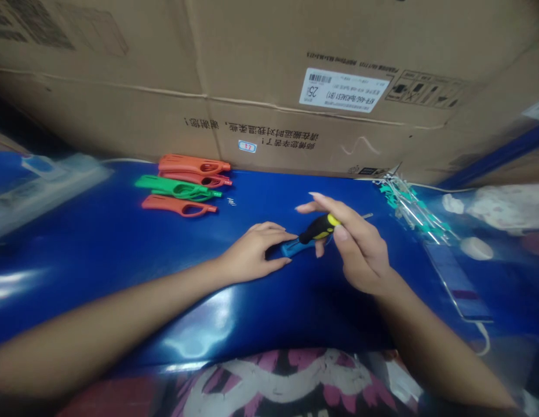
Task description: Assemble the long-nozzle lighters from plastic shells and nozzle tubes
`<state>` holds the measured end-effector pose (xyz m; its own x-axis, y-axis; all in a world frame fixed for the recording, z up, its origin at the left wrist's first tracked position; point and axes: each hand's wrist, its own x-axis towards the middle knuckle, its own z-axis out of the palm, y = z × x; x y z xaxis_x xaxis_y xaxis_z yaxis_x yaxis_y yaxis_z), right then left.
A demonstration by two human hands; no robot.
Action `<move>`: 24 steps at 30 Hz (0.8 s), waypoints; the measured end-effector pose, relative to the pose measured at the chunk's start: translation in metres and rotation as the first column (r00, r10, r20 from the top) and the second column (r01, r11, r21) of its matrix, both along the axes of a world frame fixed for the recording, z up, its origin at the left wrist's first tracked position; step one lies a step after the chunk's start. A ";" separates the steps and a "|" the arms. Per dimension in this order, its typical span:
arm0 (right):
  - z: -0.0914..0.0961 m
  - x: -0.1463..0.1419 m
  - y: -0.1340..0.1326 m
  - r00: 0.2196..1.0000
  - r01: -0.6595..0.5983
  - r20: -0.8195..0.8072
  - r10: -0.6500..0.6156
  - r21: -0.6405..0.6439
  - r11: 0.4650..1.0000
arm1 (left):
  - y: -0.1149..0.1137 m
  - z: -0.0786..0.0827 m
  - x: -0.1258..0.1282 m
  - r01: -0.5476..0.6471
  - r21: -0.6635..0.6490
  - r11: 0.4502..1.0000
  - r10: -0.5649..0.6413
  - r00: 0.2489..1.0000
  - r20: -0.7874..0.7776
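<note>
Blue plastic handle (291, 249) is laid on the glossy blue counter (121, 249), which is backed by a large cardboard box (252, 63). At left, orange handles (167, 202) and green handles (160, 185) are grouped; centrally, the blue one is pinched by the left grip (252, 252) and partly hidden by the right grip (360, 246), closed around a black-and-yellow screwdriver (317, 228); farther right, thin metal rods (417, 208) and a phone (458, 281) are spread.

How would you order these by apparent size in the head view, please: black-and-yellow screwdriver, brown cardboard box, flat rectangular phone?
1. Brown cardboard box
2. Flat rectangular phone
3. Black-and-yellow screwdriver
</note>
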<state>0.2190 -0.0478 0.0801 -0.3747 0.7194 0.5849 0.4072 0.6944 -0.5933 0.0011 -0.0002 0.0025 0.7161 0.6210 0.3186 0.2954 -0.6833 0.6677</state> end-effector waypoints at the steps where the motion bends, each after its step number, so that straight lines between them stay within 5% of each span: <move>1: 0.000 -0.001 0.000 0.999 -0.020 -0.042 0.019 -0.037 0.999 | 0.000 0.000 0.000 -0.001 0.000 1.000 0.001 1.000 0.000; 7: 0.002 -0.004 0.004 0.978 0.192 0.011 -0.209 0.347 0.918 | 0.001 -0.001 -0.001 -0.008 0.016 1.000 0.008 1.000 -0.020; 12: 0.006 -0.004 0.003 0.998 0.061 -0.025 -0.061 -0.028 0.998 | 0.001 -0.002 0.000 -0.007 0.008 1.000 0.007 1.000 -0.017; 14: 0.006 -0.004 0.004 0.994 0.111 -0.015 -0.110 0.110 0.988 | 0.001 -0.002 0.001 -0.007 0.010 1.000 0.007 1.000 -0.019; 17: 0.006 -0.003 0.005 0.969 0.235 -0.019 -0.245 0.359 0.903 | 0.001 -0.003 0.001 -0.011 0.016 1.000 0.012 1.000 -0.020; 19: 0.006 -0.002 0.005 0.974 0.226 -0.039 -0.224 0.270 0.936 | 0.000 -0.002 0.000 -0.010 0.017 1.000 0.010 1.000 -0.019; 22: 0.005 -0.001 0.005 0.994 0.059 -0.088 -0.065 -0.063 0.996 | 0.000 -0.002 0.000 -0.004 0.015 1.000 0.005 1.000 -0.010; 24: 0.004 -0.001 0.006 0.995 0.031 -0.093 -0.035 -0.053 0.998 | 0.001 -0.002 0.000 -0.005 0.013 1.000 0.005 1.000 -0.008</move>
